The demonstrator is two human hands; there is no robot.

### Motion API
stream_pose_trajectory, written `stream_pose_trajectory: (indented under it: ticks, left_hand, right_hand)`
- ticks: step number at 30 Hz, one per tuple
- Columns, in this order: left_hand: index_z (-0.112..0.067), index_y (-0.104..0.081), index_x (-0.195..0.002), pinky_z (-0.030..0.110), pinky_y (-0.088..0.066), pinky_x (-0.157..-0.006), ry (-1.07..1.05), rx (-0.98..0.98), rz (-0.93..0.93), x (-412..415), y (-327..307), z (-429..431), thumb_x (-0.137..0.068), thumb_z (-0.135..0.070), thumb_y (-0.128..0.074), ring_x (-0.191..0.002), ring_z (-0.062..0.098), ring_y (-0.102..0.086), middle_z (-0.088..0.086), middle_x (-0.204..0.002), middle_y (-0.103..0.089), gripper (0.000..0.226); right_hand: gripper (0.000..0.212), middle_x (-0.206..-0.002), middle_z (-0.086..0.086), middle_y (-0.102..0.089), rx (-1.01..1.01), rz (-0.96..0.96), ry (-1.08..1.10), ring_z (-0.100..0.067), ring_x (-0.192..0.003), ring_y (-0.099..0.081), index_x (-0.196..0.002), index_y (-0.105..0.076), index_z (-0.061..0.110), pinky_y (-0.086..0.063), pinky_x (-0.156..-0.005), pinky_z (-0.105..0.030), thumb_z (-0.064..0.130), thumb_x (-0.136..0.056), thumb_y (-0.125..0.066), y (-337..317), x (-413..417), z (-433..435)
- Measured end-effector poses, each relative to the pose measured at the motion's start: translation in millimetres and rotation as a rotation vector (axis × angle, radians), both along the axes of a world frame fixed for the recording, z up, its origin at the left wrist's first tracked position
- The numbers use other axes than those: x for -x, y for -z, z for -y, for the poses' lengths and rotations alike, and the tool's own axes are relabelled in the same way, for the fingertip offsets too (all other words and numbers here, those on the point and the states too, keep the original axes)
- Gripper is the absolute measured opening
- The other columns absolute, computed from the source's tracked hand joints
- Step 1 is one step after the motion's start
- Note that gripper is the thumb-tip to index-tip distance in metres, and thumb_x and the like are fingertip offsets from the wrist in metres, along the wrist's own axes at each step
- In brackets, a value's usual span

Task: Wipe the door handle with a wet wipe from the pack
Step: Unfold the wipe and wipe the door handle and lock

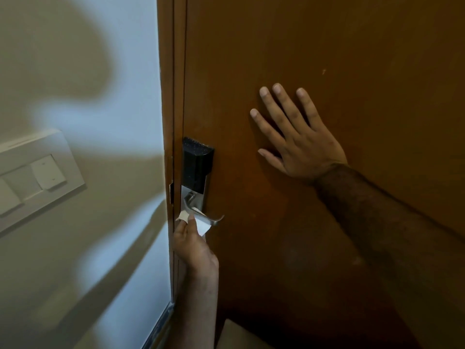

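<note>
The left hand (193,244) is reaching up from below the door handle (201,212), its fingers closed on a white wet wipe (198,221) that is lying pressed over the middle of the silver lever, just under the black lock housing (197,167). The right hand (299,139) is resting flat and fully spread on the brown door (327,46), up and to the right of the handle, gripping nothing. A white switch plate (35,177) is sitting on the wall left of the handle.
</note>
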State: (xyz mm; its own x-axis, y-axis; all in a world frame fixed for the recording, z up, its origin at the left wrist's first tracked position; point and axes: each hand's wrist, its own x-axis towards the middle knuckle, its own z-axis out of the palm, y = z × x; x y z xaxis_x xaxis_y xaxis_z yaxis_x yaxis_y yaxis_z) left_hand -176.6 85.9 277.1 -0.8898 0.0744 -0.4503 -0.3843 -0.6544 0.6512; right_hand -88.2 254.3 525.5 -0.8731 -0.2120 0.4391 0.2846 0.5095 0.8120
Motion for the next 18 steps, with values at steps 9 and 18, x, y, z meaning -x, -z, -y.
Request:
stream_pose_trajectory:
  ticks: [9, 18]
  left_hand:
    - [-0.019, -0.078, -0.106, 0.039, -0.058, -0.082, 0.383, 0.051, 0.123, -19.7, 41.1, 47.4, -0.086, -0.015, -0.082, -0.115, 0.027, -0.069, 0.010, -0.111, -0.079, 0.020]
    - [-0.011, -0.073, -0.117, 0.028, -0.063, -0.074, 0.785, 0.125, -0.132, -19.0, 10.4, 77.1, -0.086, -0.016, -0.082, -0.107, 0.025, -0.078, 0.010, -0.116, -0.081, 0.033]
  right_hand:
    - [0.084, -0.178, -0.026, -0.002, 0.003, 0.031, 0.037, -0.044, -0.165, -0.008, -0.173, -0.004, 0.009, -0.009, -0.131, -0.062, 0.060, -0.110, -0.026, -3.1, 0.2, 1.2]
    - [0.074, -0.179, -0.012, -0.021, 0.581, 0.135, 0.097, -0.028, -0.165, -0.020, -0.171, -0.026, 0.012, -0.015, -0.133, -0.048, 0.046, -0.108, -0.046, 52.6, -14.4, 55.3]
